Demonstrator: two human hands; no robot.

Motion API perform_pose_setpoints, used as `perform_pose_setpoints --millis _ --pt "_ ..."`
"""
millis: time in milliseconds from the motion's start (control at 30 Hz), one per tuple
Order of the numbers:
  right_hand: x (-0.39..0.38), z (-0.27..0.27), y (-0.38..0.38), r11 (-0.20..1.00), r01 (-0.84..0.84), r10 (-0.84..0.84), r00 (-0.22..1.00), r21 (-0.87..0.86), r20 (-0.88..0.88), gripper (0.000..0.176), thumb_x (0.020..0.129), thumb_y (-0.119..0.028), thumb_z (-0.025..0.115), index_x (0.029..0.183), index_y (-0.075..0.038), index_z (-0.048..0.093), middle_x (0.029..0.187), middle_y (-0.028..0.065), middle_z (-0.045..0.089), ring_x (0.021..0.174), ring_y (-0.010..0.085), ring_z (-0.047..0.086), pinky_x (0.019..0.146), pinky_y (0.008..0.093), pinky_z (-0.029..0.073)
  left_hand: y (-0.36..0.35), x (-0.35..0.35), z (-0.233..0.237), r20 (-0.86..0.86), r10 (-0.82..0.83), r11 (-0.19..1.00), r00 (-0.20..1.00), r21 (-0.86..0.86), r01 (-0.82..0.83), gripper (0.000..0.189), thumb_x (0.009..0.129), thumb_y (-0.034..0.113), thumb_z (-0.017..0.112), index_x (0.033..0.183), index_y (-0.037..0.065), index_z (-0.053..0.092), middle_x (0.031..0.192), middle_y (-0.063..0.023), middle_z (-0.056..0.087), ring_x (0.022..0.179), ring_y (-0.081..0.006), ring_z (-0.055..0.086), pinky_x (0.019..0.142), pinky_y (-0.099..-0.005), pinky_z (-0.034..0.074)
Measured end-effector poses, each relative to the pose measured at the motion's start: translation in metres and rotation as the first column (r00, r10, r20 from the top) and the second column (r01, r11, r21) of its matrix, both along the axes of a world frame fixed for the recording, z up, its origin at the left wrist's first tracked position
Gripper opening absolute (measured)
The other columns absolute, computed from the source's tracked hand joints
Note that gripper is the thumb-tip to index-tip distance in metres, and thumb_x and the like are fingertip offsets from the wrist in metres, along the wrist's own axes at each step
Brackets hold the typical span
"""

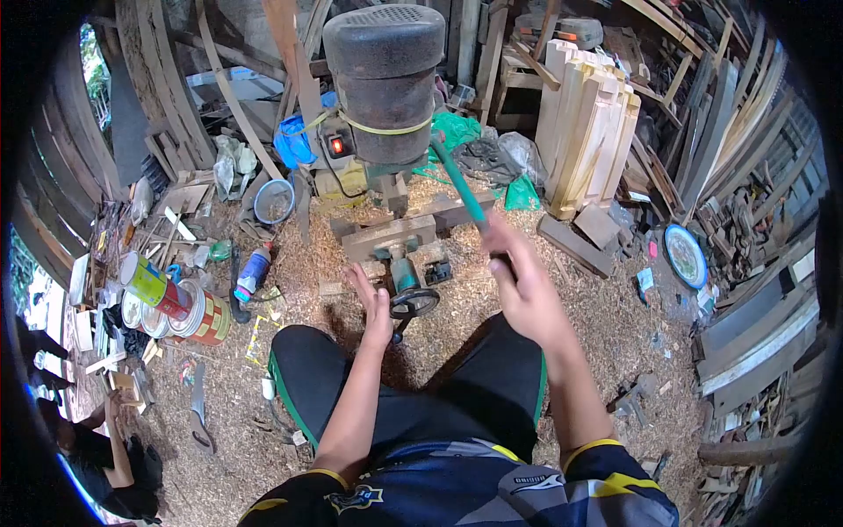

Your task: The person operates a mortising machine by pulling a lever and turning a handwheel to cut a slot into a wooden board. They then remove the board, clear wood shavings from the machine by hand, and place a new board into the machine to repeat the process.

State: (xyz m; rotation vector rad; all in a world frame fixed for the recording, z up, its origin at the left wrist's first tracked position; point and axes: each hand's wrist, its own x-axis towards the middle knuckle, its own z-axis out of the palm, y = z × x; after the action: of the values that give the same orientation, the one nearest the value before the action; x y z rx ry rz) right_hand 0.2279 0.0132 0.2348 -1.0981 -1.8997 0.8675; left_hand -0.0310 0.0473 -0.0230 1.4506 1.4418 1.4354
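A mortising machine with a dark motor housing (386,97) stands before me, its red switch (337,146) lit. My right hand (523,285) is wrapped around the end of its green lever (458,183), which slants up to the machine's right side. A wooden workpiece (391,237) lies across the machine's table, beneath the head. My left hand (372,309) is open, fingers stretched toward the near side of that wood, holding nothing. Just right of it sits a black handwheel (414,304) on a green shaft housing (402,270).
Wood shavings (474,307) cover the floor. Left are stacked buckets (206,316), a bottle (255,270), a handsaw (200,413) and a blue-rimmed basin (274,202). A stack of shaped timber (588,132) stands back right. Another person (105,457) sits at lower left.
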Motion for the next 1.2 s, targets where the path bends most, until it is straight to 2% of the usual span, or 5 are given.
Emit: perform_pose_setpoints --millis 233,333,400,533,1200 --pt "-0.001 -0.010 0.010 0.950 0.311 -0.312 0.936 0.030 0.161 0.083 0.101 -0.009 0.063 0.163 0.013 0.013 0.146 0.0329 0.040 0.129 0.0401 0.058 0.113 0.0426 0.047 0.012 0.000 0.025 -0.144 -0.004 0.990 0.990 0.137 0.024 0.092 0.109 0.062 0.039 0.172 0.009 -0.001 0.177 -0.0231 -0.019 0.163 -0.0408 -0.017 0.129 -0.0564 -0.006" --pt "0.001 -0.014 0.012 0.919 0.377 -0.383 0.774 0.118 0.505 0.075 0.100 -0.016 0.065 0.158 0.011 0.027 0.127 0.0344 0.057 0.113 0.0408 0.067 0.098 0.0435 0.054 0.012 0.004 0.026 -0.049 -0.015 0.991 0.999 0.129 0.021 0.089 0.110 0.055 0.043 0.172 0.008 0.000 0.177 -0.0239 -0.017 0.163 -0.0411 -0.016 0.129 -0.0563 -0.006" --pt "-0.005 0.009 0.007 0.843 0.356 -0.254 0.924 -0.403 0.286 0.063 0.099 -0.021 0.066 0.150 0.007 0.040 0.093 0.0301 0.067 0.086 0.0437 0.071 0.078 0.0489 0.055 0.014 0.005 0.028 -0.064 -0.026 0.994 0.998 0.105 0.033 0.087 0.110 0.053 0.043 0.172 0.008 0.000 0.177 -0.0239 -0.017 0.164 -0.0413 -0.015 0.129 -0.0561 -0.006" --pt "-0.009 0.003 0.004 0.920 0.372 -0.292 0.862 -0.126 0.413 0.051 0.100 -0.019 0.064 0.142 0.004 0.046 0.072 0.0243 0.064 0.068 0.0457 0.068 0.066 0.0550 0.051 0.020 0.004 0.026 -0.058 -0.055 0.994 0.997 0.095 0.060 0.084 0.111 0.047 0.046 0.172 0.008 0.003 0.177 -0.0235 -0.016 0.164 -0.0407 -0.013 0.130 -0.0545 -0.004" --pt "-0.035 -0.329 0.098 0.863 0.451 -0.478 0.875 0.227 0.080 0.054 0.098 -0.019 0.063 0.147 -0.001 0.048 0.137 0.0271 0.056 0.124 0.0496 0.054 0.108 0.0539 0.043 0.018 0.006 0.024 -0.108 -0.050 0.994 0.993 0.088 0.059 0.078 0.105 0.024 0.042 0.170 0.001 0.005 0.176 -0.0280 -0.013 0.164 -0.0463 -0.006 0.131 -0.0552 0.002"
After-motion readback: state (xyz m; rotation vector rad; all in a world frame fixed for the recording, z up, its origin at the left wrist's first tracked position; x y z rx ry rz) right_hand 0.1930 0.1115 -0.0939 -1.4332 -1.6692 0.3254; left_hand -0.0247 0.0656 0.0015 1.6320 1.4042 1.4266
